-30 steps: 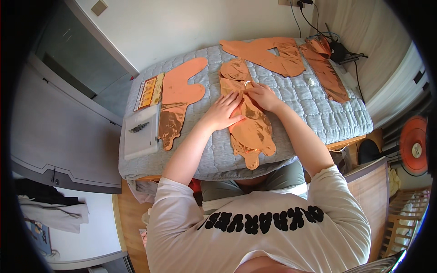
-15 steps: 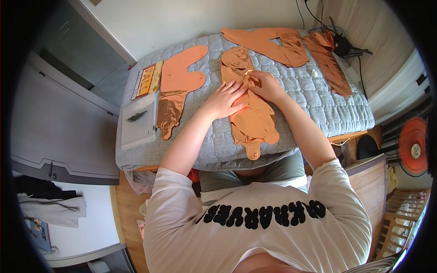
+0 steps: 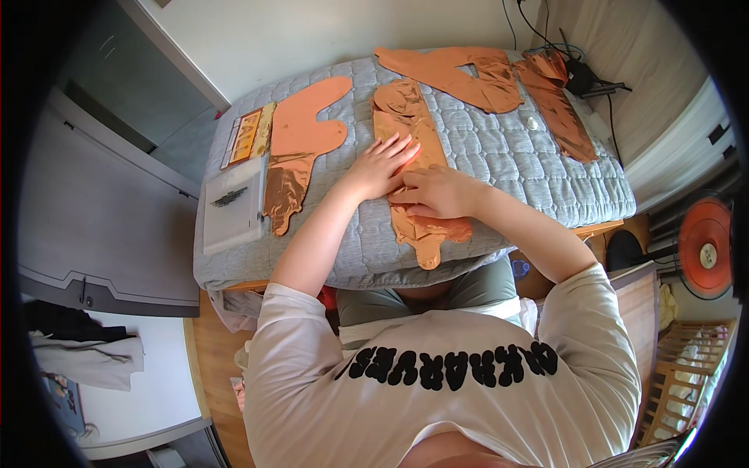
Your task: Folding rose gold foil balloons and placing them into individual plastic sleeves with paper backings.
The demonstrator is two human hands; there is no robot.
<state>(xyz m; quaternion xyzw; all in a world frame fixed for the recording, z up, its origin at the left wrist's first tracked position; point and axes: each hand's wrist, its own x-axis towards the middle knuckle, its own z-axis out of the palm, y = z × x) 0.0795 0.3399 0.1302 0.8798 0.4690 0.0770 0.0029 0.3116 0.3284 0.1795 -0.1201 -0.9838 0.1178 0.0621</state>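
Across the mattress (image 3: 546,183)

A case (image 3: 234,231) lies near left, a card (image 3: 246,139) beyond it, left foil piece (image 3: 307,131) right of both; middle foil piece (image 3: 404,103) lies under left hand (image 3: 382,166) and right hand (image 3: 437,192); far foil piece (image 3: 449,67) lies behind, right foil piece (image 3: 556,111) far right

The left hand (image 3: 380,171) lies palm down, fingers slightly spread; the right hand (image 3: 438,192) curls just beside it, forearms (image 3: 524,231) angling inward.

Red fan (image 3: 698,234) at right; slatted wooden frame (image 3: 676,383), perhaps crib, below; grey door (image 3: 109,203) left.
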